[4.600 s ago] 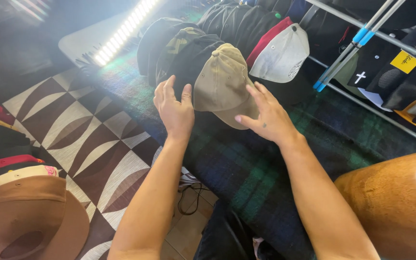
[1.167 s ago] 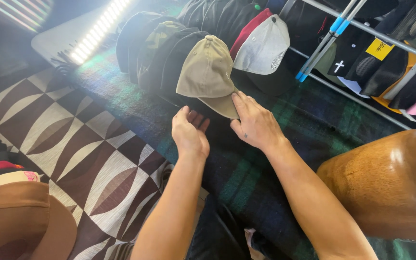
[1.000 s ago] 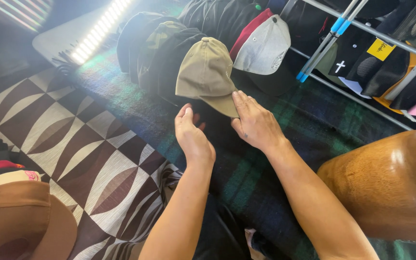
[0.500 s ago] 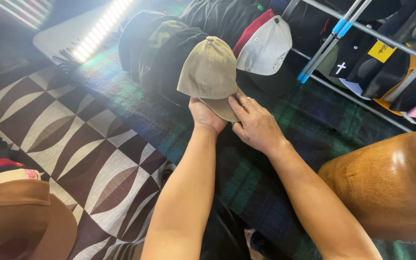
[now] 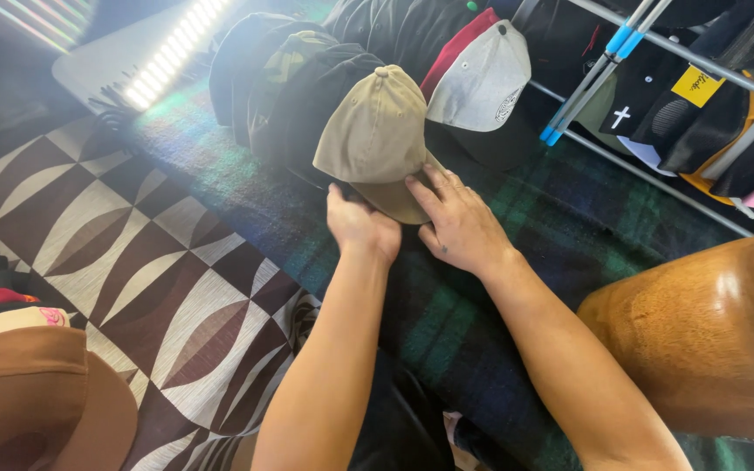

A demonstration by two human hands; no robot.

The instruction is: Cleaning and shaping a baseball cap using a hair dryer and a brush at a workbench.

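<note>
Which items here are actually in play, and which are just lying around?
In play: khaki cap, with the left hand under its brim and the right hand on the brim; the dark caps stacked behind it.

Lying about: grey cap, brown hat, plaid cloth, metal rack, patterned rug.

Beside the metal rack (image 5: 656,179): one khaki cap (image 5: 377,131), one grey cap (image 5: 482,83), perhaps four dark caps (image 5: 298,96), two hands.
</note>
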